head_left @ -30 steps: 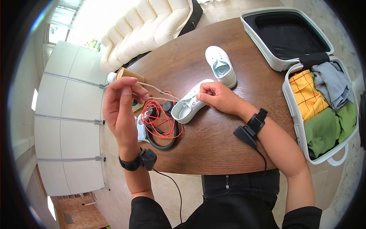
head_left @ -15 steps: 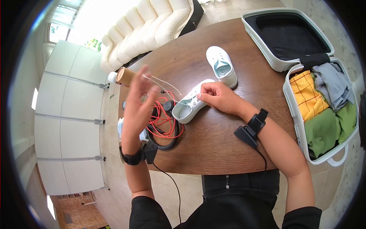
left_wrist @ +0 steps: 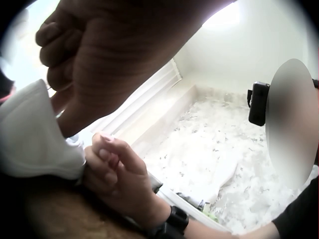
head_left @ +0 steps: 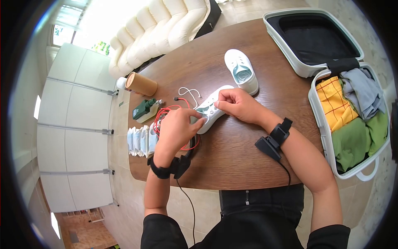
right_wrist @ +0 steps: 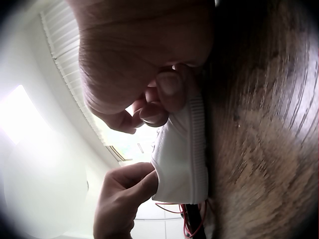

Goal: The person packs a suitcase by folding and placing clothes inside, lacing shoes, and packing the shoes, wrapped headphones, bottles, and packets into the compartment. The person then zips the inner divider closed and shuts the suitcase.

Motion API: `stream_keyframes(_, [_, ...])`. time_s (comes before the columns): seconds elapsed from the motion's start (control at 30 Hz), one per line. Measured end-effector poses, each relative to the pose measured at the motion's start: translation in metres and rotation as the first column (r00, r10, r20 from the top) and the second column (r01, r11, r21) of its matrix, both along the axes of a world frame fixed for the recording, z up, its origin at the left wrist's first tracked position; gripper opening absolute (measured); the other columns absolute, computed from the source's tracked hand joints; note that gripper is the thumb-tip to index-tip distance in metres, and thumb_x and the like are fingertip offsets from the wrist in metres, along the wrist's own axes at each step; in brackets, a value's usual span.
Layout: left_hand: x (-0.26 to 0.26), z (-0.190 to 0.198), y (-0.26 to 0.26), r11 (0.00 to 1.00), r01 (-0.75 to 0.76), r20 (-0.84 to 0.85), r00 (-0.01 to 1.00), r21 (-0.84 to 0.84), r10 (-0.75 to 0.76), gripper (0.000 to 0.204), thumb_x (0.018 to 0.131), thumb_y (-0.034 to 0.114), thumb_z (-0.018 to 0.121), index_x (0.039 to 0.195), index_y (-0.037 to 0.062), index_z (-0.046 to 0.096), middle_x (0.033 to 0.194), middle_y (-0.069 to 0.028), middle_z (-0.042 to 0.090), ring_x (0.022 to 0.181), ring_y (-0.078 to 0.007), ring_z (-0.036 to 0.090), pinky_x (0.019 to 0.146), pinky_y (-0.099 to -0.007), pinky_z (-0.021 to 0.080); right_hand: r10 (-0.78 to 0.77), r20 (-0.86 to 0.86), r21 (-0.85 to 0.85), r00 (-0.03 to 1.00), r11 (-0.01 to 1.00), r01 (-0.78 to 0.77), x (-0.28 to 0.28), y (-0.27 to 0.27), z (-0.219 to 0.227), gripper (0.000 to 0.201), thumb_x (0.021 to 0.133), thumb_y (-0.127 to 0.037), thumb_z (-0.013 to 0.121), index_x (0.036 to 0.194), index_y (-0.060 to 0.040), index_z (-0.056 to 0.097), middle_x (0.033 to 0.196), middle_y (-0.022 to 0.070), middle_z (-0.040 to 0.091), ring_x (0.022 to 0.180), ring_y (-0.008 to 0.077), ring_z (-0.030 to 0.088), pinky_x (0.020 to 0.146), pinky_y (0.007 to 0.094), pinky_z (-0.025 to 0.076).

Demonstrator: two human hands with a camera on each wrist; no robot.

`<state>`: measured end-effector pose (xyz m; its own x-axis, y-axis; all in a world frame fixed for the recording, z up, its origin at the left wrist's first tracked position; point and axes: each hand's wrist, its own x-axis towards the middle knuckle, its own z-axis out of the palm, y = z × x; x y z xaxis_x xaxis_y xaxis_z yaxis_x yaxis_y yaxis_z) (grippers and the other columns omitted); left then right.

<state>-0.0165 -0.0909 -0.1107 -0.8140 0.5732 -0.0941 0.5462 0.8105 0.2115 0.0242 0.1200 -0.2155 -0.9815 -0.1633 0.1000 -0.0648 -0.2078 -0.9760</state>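
Note:
A white lace-up shoe lies on the brown table, its toe pointing away to the upper right. My right hand has curled fingers and grips the shoe by its eyelets. At the heel-side opening is my left hand, thumb and forefinger reaching in; the right wrist view shows these fingers at the collar of the shoe, what lies between the tips hidden. A loose white lace loops on the table beside the shoe. Its partner shoe stands just beyond, close to the toe.
Red cable and partly hidden black headphones lie under my left hand. Left of them are packed masks, a green bottle and a brown cylinder. An open suitcase with folded clothes is at the right.
My left hand, raised with the lace stretched from it, has let the lace go and come down to the shoe opening. The lace has dropped onto the table. My right hand has stayed in place.

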Motion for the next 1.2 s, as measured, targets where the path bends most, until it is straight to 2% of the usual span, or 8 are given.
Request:
stream_keyframes(0.23, [-0.001,-0.023,0.008,0.998,-0.061,-0.074,0.995,-0.020,0.059,0.023,0.084,0.026,0.076,0.096,0.0081,0.083,0.067,-0.0143,0.066,0.066,-0.0317,0.068,0.064,-0.0409,0.052,-0.012,-0.054,0.009,0.998,1.000,0.013,-0.002,-0.002,-0.004,0.028,0.102,-0.021,0.068,0.082,-0.0098,0.054,0.066,-0.0087,0.047,0.058,0.0003,0.039,0.053,0.0220,0.030])
stream_keyframes(0.33, [-0.002,-0.025,0.005,0.998,-0.054,-0.103,0.993,0.028,0.057,0.023,0.086,0.025,0.075,0.093,0.0035,0.079,0.065,-0.0119,0.061,0.061,-0.0262,0.062,0.060,-0.0386,0.048,-0.034,-0.054,0.068,0.998,0.997,0.037,0.006,-0.001,0.002,0.020,0.099,-0.022,0.073,0.096,-0.0054,0.063,0.066,-0.0088,0.048,0.059,0.0003,0.040,0.055,0.0215,0.032])
stream_keyframes(0.4, [-0.003,-0.018,0.001,0.975,-0.081,0.097,0.993,0.208,0.062,0.024,0.094,0.023,0.070,0.088,-0.0008,0.070,0.066,-0.0051,0.056,0.062,-0.0158,0.052,0.060,-0.0334,0.043,-0.054,-0.071,0.067,0.996,0.996,0.059,0.009,-0.004,0.005,0.026,0.095,-0.023,0.076,0.108,-0.0034,0.065,0.064,-0.0076,0.049,0.058,0.0016,0.041,0.056,0.0221,0.034])
stream_keyframes(0.47, [-0.011,-0.019,-0.009,0.943,-0.095,0.209,0.978,0.320,0.028,0.025,0.097,0.022,0.067,0.087,-0.0007,0.066,0.067,-0.0041,0.054,0.064,-0.0142,0.052,0.061,-0.0325,0.042,-0.073,-0.091,0.071,0.993,0.994,0.079,0.010,-0.003,0.009,0.038,0.092,-0.024,0.080,0.121,-0.0014,0.067,0.063,-0.0064,0.050,0.058,0.0029,0.043,0.057,0.0227,0.035])
stream_keyframes(0.53, [-0.014,-0.022,-0.016,0.895,-0.130,0.312,0.950,0.426,-0.011,0.027,0.100,0.022,0.063,0.086,-0.0006,0.062,0.068,-0.0030,0.053,0.066,-0.0126,0.051,0.061,-0.0317,0.040,-0.084,-0.195,0.465,0.977,0.870,0.167,0.009,0.000,0.011,0.057,0.085,-0.033,0.083,0.132,-0.0050,0.068,0.067,0.0044,0.061,0.063,0.0176,0.062,0.064,0.0327,0.050])
stream_keyframes(0.73, [-0.016,-0.029,-0.023,0.752,-0.253,0.506,0.854,0.609,-0.122,0.029,0.107,0.019,0.055,0.082,0.0047,0.056,0.078,0.0074,0.047,0.073,-0.0038,0.041,0.066,-0.0238,0.034,-0.165,-0.202,0.638,0.965,0.725,0.258,0.013,-0.004,0.020,0.063,0.079,-0.046,0.085,0.129,-0.0097,0.072,0.082,0.0143,0.074,0.080,0.0322,0.074,0.076,0.0418,0.058])
stream_keyframes(1.0, [-0.020,-0.038,-0.035,0.541,-0.548,0.735,0.643,0.637,-0.215,0.030,0.104,0.021,0.056,0.077,0.0116,0.051,0.076,0.0063,0.040,0.071,-0.0065,0.034,0.066,-0.0241,0.029,-0.183,-0.234,0.626,0.955,0.723,0.292,0.013,-0.006,0.019,0.061,0.079,-0.046,0.085,0.127,-0.0100,0.074,0.092,0.0180,0.077,0.084,0.0323,0.075,0.080,0.0407,0.059])
stream_keyframes(1.2, [-0.024,-0.052,-0.034,0.380,-0.647,0.750,0.552,0.660,-0.364,0.029,0.104,0.023,0.056,0.078,0.0125,0.048,0.076,0.0045,0.040,0.075,-0.0092,0.035,0.071,-0.0281,0.032,-0.154,-0.191,0.642,0.969,0.727,0.242,0.014,-0.004,0.021,0.059,0.080,-0.045,0.084,0.128,-0.0112,0.074,0.090,0.0166,0.077,0.084,0.0315,0.075,0.080,0.0404,0.059])
